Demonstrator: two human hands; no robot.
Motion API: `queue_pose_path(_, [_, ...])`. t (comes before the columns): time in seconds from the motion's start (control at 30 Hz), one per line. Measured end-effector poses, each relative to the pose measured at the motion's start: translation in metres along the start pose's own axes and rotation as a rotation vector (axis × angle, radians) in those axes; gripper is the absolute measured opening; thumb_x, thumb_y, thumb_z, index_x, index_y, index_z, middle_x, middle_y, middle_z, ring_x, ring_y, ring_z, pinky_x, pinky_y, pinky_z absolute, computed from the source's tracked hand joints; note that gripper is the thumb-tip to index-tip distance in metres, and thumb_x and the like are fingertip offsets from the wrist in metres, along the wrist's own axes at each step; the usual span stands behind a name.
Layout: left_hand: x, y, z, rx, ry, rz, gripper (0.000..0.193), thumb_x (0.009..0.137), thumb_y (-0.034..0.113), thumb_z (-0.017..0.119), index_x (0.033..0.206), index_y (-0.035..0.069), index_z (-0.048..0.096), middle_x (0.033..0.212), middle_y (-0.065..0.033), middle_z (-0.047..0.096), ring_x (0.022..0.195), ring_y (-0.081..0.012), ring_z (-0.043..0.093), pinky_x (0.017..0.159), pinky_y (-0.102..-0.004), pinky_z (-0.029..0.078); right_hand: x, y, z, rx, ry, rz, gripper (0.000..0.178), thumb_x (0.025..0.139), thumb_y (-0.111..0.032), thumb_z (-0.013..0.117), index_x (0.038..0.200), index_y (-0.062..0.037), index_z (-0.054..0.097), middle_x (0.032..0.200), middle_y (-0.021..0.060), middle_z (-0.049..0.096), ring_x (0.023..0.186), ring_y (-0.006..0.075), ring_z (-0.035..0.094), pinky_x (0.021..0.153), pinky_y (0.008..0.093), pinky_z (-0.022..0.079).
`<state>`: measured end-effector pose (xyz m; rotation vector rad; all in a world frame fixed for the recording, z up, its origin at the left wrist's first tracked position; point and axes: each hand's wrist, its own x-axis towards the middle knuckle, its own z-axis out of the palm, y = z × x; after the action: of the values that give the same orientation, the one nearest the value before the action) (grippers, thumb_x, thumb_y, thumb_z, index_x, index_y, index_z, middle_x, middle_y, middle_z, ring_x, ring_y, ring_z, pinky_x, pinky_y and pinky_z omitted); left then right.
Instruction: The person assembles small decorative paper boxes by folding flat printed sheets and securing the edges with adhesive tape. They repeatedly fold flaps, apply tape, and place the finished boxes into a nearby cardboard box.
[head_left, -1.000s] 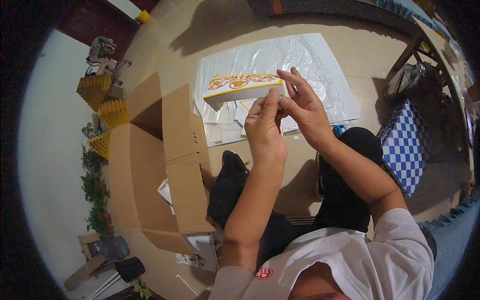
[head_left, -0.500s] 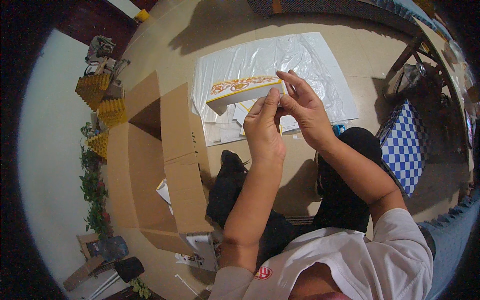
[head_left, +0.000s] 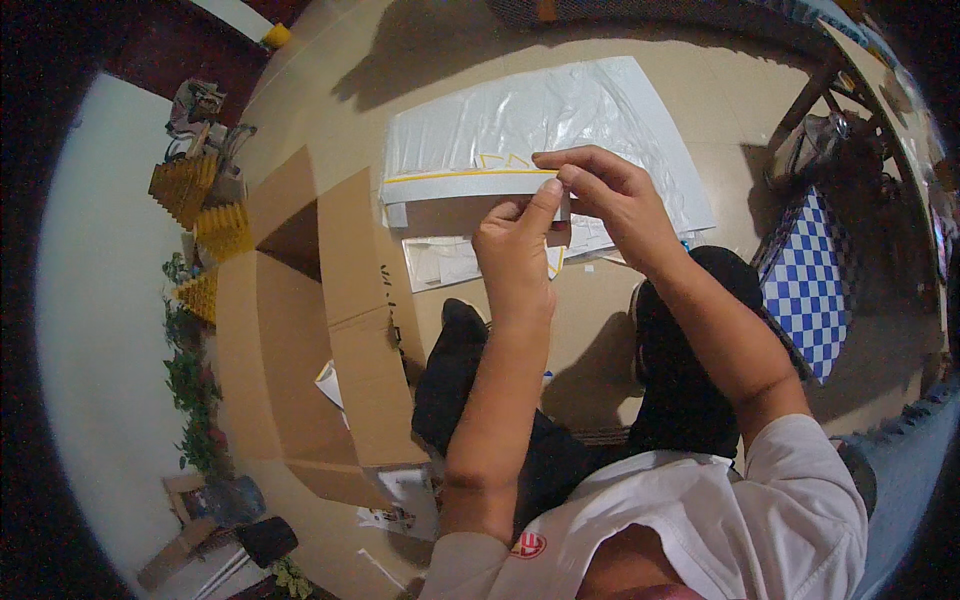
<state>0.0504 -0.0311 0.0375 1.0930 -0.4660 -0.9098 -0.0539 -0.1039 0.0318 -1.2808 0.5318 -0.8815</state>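
A long, thin-walled white card piece with yellow edges (head_left: 455,184), folded like a box or tray, is held up level in front of me. My left hand (head_left: 512,245) pinches its right end from below with thumb and fingers. The right hand (head_left: 612,200) is closed on the same corner, thumb against the card and index finger lying along the top edge. Beneath the piece, a white board covered in clear plastic (head_left: 610,110) lies on the floor. Flat white card pieces (head_left: 450,262) lie at its near edge, partly hidden by my left hand.
A large open cardboard box (head_left: 360,330) stands at the left, with a white card piece (head_left: 327,382) inside. On the right is a blue-and-white checkered panel (head_left: 808,300) beside a wooden-legged table (head_left: 800,110). Stacked yellow objects (head_left: 185,180) and leafy plants (head_left: 190,390) line the left wall.
The card piece has tipped so its printed face no longer shows and its white side faces me. Its left end has swung left and up; both hands still hold the right end.
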Motion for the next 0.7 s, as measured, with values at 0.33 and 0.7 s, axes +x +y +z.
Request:
queue_pose_path(0.33, [0.009, -0.007, -0.003, 0.046, 0.034, -0.033, 0.014, 0.083, 0.008, 0.070, 0.091, -0.003, 0.065, 0.082, -0.0068, 0.066, 0.065, -0.0110, 0.059, 0.059, -0.0245, 0.050, 0.007, -0.018, -0.097, -0.103, 0.199, -0.095, 0.036, 0.097, -0.029, 0.053, 0.121, -0.0033, 0.060, 0.119, 0.0115, 0.063, 0.110, 0.0196, 0.060, 0.094, 0.0328, 0.047])
queue_pose_path(0.7, [0.019, -0.072, -0.005, 0.224, 0.035, -0.254, 0.015, 0.083, 0.009, 0.072, 0.093, 0.004, 0.062, 0.085, -0.0025, 0.065, 0.070, -0.0096, 0.059, 0.057, -0.0217, 0.045, -0.153, 0.292, -0.326, -0.708, 0.543, 0.656, 0.035, 0.085, -0.020, 0.065, 0.118, -0.0084, 0.062, 0.090, 0.0117, 0.067, 0.073, 0.0177, 0.063, 0.062, 0.0301, 0.049])
